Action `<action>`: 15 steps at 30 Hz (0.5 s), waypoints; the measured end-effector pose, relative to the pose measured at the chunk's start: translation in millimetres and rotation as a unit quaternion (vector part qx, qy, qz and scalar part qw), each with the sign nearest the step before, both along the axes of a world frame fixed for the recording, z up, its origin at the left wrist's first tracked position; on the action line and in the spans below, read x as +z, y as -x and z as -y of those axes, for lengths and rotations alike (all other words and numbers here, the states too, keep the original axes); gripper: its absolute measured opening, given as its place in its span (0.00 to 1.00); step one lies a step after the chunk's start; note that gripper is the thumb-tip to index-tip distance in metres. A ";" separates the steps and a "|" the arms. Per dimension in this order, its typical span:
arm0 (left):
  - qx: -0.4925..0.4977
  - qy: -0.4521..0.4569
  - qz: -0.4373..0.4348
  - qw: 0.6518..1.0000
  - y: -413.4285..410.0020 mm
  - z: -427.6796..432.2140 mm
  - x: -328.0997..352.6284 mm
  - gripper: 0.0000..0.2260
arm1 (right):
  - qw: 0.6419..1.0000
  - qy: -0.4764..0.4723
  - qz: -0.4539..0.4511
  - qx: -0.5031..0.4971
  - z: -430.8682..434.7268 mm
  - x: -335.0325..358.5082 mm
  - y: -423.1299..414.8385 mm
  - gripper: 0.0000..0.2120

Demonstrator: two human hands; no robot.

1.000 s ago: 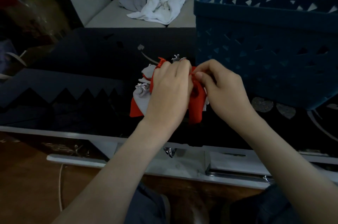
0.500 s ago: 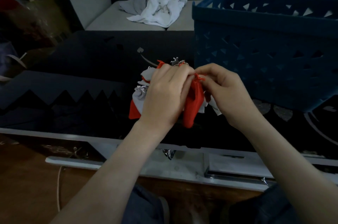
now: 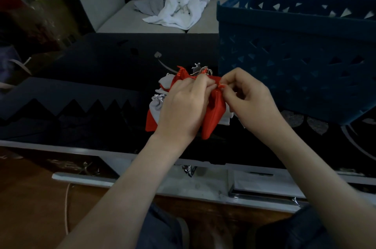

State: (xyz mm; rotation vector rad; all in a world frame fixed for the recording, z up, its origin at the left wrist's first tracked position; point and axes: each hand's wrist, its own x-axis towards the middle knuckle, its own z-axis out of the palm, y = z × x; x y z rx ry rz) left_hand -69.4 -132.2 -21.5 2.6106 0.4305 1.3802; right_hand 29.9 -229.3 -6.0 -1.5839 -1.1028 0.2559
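- Since half a second ago the right hand (image 3: pixel 250 102) has drawn a little to the right, away from the left hand (image 3: pixel 183 110), and a short length of drawstring (image 3: pixel 221 86) now shows between them.
- On the left, the dark cover (image 3: pixel 97 69) on the table lies flat and bare up to its zigzag edge, which leaves broad open room on that side.
- Printed marks on the cover are shapes only: a pale heart and a curved line beyond the hands.
- A pile of pouches (image 3: pixel 156 106), red and grey, lies on the cover under and just left of the left hand.
- Left hand: fingers curled tight, gripping the gathered neck of the red pouch (image 3: pixel 213 118), which hangs between the two hands above the pile.
- Right hand: thumb and forefinger pinch the drawstring at the pouch mouth, the other fingers loosely curled.
- To the right, the blue basket (image 3: pixel 295 65) stands near the right hand, its wall closing off that side.
- Behind, white cloth (image 3: pixel 183 10) lies crumpled on the sofa (image 3: pixel 122 22).
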 end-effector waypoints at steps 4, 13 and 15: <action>0.047 -0.090 -0.002 0.995 -3.8 -1.6 0.8 0.11 | 1.000 -0.006 -0.025 0.009 0.5 2.6 2.0 0.07; 0.074 -0.060 0.019 0.995 -7.1 3.0 1.3 0.15 | 0.990 -0.028 -0.123 0.062 4.0 5.8 1.4 0.07; 0.057 -0.074 0.005 0.996 -7.2 2.3 0.9 0.13 | 0.989 -0.029 -0.131 0.066 4.3 6.1 1.7 0.07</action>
